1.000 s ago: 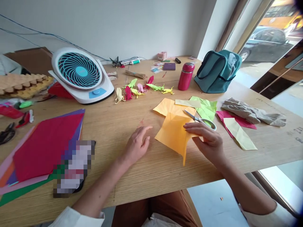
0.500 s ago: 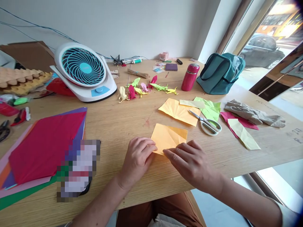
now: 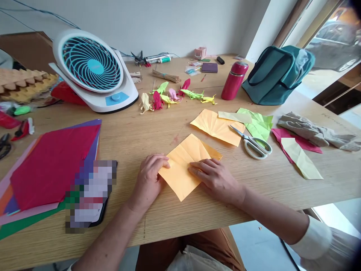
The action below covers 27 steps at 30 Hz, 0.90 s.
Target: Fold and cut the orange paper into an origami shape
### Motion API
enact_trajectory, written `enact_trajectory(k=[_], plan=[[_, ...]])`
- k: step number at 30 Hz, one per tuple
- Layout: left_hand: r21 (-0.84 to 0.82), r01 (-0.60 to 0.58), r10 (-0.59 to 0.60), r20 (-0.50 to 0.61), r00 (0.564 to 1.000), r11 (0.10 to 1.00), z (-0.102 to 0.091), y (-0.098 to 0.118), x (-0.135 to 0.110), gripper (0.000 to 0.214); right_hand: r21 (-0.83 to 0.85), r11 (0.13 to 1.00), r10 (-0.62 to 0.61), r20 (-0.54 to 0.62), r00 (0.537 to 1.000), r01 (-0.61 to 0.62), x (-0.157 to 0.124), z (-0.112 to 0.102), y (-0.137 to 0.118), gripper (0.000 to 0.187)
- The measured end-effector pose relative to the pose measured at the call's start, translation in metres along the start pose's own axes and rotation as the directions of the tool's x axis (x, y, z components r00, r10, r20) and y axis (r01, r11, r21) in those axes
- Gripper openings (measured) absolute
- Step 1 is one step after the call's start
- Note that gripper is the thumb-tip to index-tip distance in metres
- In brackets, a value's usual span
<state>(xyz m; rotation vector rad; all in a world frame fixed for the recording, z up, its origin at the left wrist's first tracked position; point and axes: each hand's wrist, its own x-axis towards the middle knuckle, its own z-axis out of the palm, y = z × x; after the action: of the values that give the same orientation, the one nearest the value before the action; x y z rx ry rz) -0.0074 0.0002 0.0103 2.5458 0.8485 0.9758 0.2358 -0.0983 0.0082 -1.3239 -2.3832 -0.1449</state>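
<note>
An orange sheet of paper, creased and partly folded, lies on the wooden table in front of me. My left hand rests curled on the sheet's left edge, fingertips pressing it. My right hand lies flat on the sheet's right part, fingers stretched toward the left. A second orange sheet lies just beyond, with scissors beside it.
A white and teal fan stands at the back left. Coloured paper sheets are stacked at left, beside a blurred object. Several small folded paper figures, a pink bottle, a teal bag, paper scraps and grey cloth sit farther off.
My right hand brought the orange sheet from the right to the table in front of me; both hands now press it flat and it has turned and spread wider.
</note>
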Motion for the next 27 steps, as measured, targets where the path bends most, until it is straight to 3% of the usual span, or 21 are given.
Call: enact_trajectory(k=[4,9,14,20,27], plan=[[0.21,-0.093,0.054,0.187,0.981,0.973,-0.003,0.009,-0.002,0.045,0.014,1.0,0.02,-0.006,1.0,-0.02,-0.002,-0.001,0.001,0.03],[0.095,-0.312,0.261,0.35,0.9,0.946,-0.002,0.012,-0.003,0.06,0.054,0.998,0.012,0.009,1.0,-0.012,-0.002,-0.006,-0.002,0.03],[-0.011,-0.32,0.301,0.37,0.879,0.947,-0.001,0.001,-0.005,0.065,0.139,0.99,0.02,0.054,0.998,-0.027,-0.004,-0.009,0.005,0.038],[-0.073,-0.293,0.297,0.399,0.867,0.953,-0.008,-0.003,-0.004,0.047,0.186,0.949,0.252,0.047,0.967,-0.256,-0.015,-0.015,0.039,0.048],[-0.107,-0.28,0.299,0.344,0.89,0.954,-0.013,-0.01,-0.004,0.031,0.255,0.928,0.276,0.02,0.961,-0.272,-0.023,-0.018,0.061,0.05]])
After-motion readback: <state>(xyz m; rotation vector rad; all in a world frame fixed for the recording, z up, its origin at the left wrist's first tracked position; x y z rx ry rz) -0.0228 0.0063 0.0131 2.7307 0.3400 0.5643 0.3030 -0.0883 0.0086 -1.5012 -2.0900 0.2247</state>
